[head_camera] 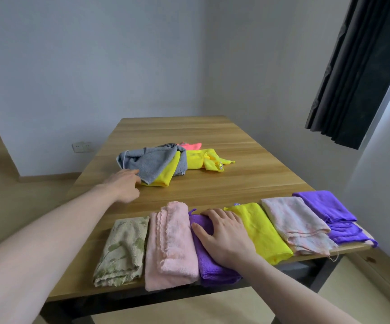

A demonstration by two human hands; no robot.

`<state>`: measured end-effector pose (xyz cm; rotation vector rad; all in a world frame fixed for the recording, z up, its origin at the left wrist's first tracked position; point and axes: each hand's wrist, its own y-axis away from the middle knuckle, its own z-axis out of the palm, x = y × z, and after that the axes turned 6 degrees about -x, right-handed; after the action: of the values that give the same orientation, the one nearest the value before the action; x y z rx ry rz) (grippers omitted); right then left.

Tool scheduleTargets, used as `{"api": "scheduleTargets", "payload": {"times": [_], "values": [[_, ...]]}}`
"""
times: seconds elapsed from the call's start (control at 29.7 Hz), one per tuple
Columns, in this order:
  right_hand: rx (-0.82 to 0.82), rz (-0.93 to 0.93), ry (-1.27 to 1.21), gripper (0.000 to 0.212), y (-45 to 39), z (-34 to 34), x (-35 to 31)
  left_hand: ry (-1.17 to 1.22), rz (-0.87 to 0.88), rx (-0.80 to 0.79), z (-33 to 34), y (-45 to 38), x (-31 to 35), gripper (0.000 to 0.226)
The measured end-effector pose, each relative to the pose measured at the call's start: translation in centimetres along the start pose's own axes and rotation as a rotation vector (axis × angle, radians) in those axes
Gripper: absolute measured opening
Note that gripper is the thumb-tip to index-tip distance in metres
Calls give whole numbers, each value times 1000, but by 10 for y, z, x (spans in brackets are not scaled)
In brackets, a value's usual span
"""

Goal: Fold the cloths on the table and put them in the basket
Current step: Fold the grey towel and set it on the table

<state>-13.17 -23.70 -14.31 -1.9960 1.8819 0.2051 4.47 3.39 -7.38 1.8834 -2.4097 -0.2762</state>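
Grey terry cloth (151, 162) lay on top of the unfolded heap at the middle of the worktop (247, 183), with a yellow cloth (166, 177) tucked under it, a second yellow cloth (206, 161) beside it and a pink cloth (190, 145) behind. Your left hand (125, 185) reached to the near left corner of the grey cloth; its fingers touched the edge, but whether they had closed into a grip could not be told from this view. Your right hand (224, 237) lay flat, fingers spread, pressing on the folded purple cloth (209, 260) in the near row.

That row ran along the near edge: leaf-print cloth (121, 253), pink fleece cloth (168, 246), the purple one, folded yellow cloth (263, 232), pale mottled cloth (296, 224) and a second purple cloth (329, 212) at the right end. No basket showed in the frame.

The step in hand appeared to be drawing the next cloth from the heap. To do it well:

1. Pinch only the grey corner, so the yellow cloth beneath does not come with it.
2. Drag it low across the wood to the bare area between heap and row.
3. Lift the right hand off the purple cloth straight up, so the fold stays square.
4. Keep the incoming cloth clear of the row; several folded pieces overhung the near edge and could probably be knocked off.
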Motion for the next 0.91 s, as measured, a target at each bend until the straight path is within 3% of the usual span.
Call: {"api": "scheduleTargets", "payload": {"times": [0.13,0.3,0.51,0.78,0.91], "values": [[-1,-1,3,61,1,-1,0,178,-19,61,-10,-7,4,63],[-2,3,4,59,2,-2,1,563,-43,273,-34,-18,9,56],[-3,2,3,58,3,-2,0,624,-50,447,-84,-21,16,52],[-13,5,-21,58,5,-5,-1,513,34,433,-155,-24,20,69],[-18,7,-24,58,4,-7,-3,517,68,511,-197,-4,32,69]]}}
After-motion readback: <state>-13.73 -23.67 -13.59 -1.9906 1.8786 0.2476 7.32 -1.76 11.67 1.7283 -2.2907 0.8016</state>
